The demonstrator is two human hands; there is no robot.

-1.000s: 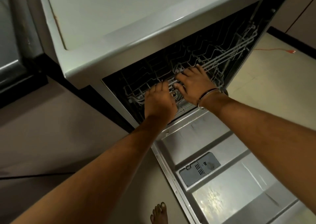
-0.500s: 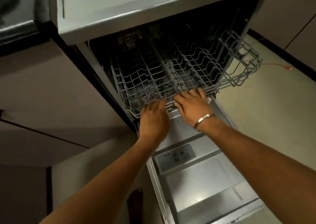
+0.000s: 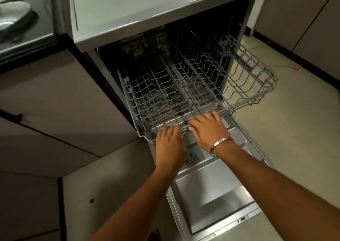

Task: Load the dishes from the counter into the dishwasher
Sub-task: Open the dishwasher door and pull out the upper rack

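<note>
The dishwasher (image 3: 165,11) stands open, its steel door (image 3: 217,189) folded down flat toward me. A grey wire rack (image 3: 248,75) is slid well out over the door and holds no dishes. My left hand (image 3: 170,146) grips the rack's front rail with its fingers hooked over the wire. Just to its right, my right hand (image 3: 207,130), a metal bangle on the wrist, holds the same rail. On the dark counter at the top left lie pale dishes (image 3: 14,14), blurred.
Brown cabinet fronts (image 3: 46,97) flank the dishwasher on the left and line the right wall (image 3: 303,20). A thin orange cable (image 3: 287,67) lies on the pale floor beyond the rack. The open door juts into the floor space in front of me.
Both hands have pulled the rack further out of the dishwasher toward me. The view has tilted down and back, so more of the rack and door shows.
</note>
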